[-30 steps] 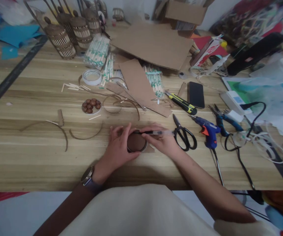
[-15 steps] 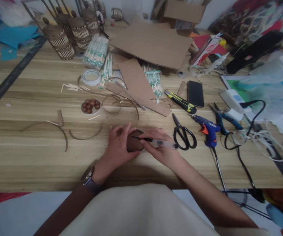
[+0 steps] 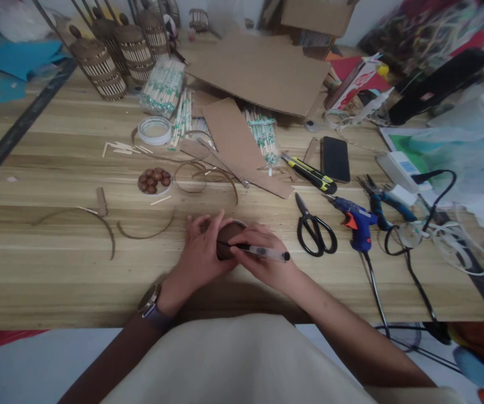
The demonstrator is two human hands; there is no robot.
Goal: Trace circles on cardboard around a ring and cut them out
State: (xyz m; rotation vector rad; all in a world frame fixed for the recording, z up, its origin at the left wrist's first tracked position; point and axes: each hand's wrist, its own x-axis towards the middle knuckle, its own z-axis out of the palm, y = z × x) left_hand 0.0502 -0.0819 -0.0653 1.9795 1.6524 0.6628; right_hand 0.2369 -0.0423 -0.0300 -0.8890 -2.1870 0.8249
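A round brown piece with a pale rim lies near the table's front edge. My left hand is curled round its left side, fingers at the far edge and thumb at the near edge. Between the fingers and thumb of my right hand is a black pen with a clear barrel. The pen lies almost flat, its tip over the brown surface; whether the tip touches is too small to tell. Black scissors rest to the right of my right hand.
Right of the scissors lie a blue glue gun and pliers. Beyond are a yellow-black cutter, a phone and cardboard. A dish of brown balls and curved strips lie to the left.
My right hand has shifted left with the pen, whose tip is now further left on the brown piece. My left hand has stayed in nearly the same place.
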